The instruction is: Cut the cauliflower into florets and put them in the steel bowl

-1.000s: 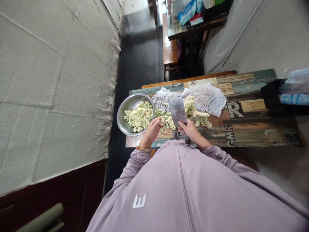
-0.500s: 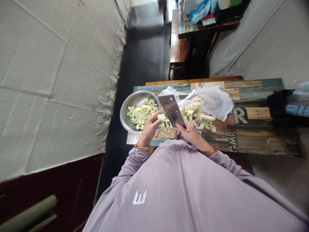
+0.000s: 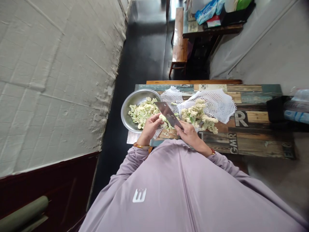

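Note:
My right hand [image 3: 188, 135] is closed round the handle of a cleaver [image 3: 167, 113], whose blade tilts up and to the left toward the bowl. My left hand [image 3: 151, 126] is closed on a cauliflower floret [image 3: 163, 118] right beside the blade. A steel bowl [image 3: 129, 103] at the table's left end holds cut cauliflower pieces [image 3: 142, 111]. More uncut cauliflower [image 3: 198, 114] lies on white foam netting [image 3: 217, 101] just right of the blade.
The patterned wooden table [image 3: 251, 135] stretches to the right, with a dark object [image 3: 277, 109] and clear plastic [image 3: 298, 103] at its right end. A white wall is close on the left. A bench [image 3: 180, 48] and another table stand beyond.
The cleaver blade has swung from pointing straight away to leaning left toward the bowl. My left hand has lifted the floret up next to the blade.

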Action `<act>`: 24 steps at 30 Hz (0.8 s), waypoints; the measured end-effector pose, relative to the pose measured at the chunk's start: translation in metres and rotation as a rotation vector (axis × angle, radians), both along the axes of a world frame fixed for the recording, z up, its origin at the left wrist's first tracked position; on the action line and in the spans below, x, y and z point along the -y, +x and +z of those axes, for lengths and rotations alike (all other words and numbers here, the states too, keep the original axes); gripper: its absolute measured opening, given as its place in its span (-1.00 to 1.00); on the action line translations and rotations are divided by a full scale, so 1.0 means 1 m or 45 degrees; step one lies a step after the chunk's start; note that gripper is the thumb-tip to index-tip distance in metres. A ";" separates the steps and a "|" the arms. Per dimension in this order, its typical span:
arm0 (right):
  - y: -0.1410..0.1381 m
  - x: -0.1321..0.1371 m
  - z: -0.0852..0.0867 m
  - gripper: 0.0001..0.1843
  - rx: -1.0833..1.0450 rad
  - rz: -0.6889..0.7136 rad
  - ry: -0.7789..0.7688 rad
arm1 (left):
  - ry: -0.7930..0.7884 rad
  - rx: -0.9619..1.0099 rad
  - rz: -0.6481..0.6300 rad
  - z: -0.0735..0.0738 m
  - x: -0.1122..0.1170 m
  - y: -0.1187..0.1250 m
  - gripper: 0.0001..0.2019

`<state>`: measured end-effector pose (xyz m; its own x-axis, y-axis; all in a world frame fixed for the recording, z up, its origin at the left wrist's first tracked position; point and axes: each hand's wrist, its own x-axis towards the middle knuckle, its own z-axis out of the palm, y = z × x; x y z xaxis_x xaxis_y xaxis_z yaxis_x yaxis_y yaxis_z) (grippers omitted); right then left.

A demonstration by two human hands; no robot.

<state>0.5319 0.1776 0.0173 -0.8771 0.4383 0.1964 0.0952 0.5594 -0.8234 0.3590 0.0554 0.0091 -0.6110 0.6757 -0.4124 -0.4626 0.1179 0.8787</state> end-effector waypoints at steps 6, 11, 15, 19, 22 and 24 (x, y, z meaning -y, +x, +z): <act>-0.005 0.013 -0.007 -0.73 0.020 -0.005 0.075 | 0.023 -0.106 -0.113 0.004 0.011 -0.012 -0.76; -0.012 0.023 -0.010 -0.71 0.051 0.017 0.068 | -0.002 -0.177 -0.213 0.012 0.017 -0.021 -0.79; -0.018 0.028 -0.010 -0.68 0.083 0.010 0.078 | -0.096 -0.264 -0.184 0.013 0.017 -0.024 -0.84; -0.023 0.029 -0.012 -0.69 0.074 0.013 0.068 | -0.057 -0.211 -0.198 0.005 0.017 -0.023 -0.80; -0.027 0.029 -0.016 -0.69 0.071 0.003 0.069 | -0.013 -0.110 -0.255 -0.001 0.018 -0.023 -0.77; -0.028 0.029 -0.019 -0.67 0.070 -0.002 0.072 | -0.004 -0.098 -0.275 -0.002 0.018 -0.022 -0.77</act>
